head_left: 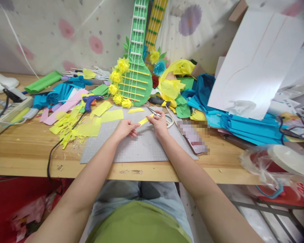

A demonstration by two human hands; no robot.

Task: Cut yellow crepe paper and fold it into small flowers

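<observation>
Both my hands hold a narrow strip of yellow paper (145,120) above the grey cutting mat (131,148). My left hand (126,129) pinches the strip's near end with closed fingers. My right hand (159,123) pinches the far end, its fingers curled. Scissors (164,116) with pale handles lie on the mat right behind my right hand. Yellow paper pieces (111,115) lie on the mat's far left corner.
A green paper guitar (136,76) with yellow paper flowers leans at the back. A blue glue gun (91,100) and yellow scraps (68,130) lie at the left. Blue and yellow tissue paper, white sheets (253,60) and a bagged tape roll (286,162) crowd the right.
</observation>
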